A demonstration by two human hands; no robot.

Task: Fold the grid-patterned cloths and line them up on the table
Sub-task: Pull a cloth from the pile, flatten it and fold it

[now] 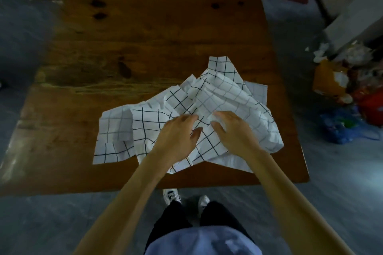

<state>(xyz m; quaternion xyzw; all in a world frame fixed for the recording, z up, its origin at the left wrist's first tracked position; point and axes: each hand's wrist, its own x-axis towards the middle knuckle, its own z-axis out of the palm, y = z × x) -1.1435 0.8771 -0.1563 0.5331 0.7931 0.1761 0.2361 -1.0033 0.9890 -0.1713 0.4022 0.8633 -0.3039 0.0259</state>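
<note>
Wooden table (145, 33), far half bare, knots showing in the grain. Near the front edge lies a heap of grid-patterned cloths (186, 109), white with dark lines, all unfolded and overlapping; how many there are cannot be told. At the heap's left a flatter piece (116, 128) spreads toward the table's corner, lying nearly smooth. Left hand (178, 136) rests on the middle of the heap, fingers extended and slightly spread, thumb out, gripping nothing; it seems to be pinning or feeling for an edge. Right hand (230, 128) sits just beside it, fingers bent down into the fabric (whether a fold is actually pinched under them cannot be seen). Both hands are close together, probably to separate one cloth from the rest. Right part of the heap is the most crumpled, rising in ridges toward a far corner (221, 66). Beyond the table's right side, rubbish and bags (350, 97) on the floor. No cloth is folded yet.
</note>
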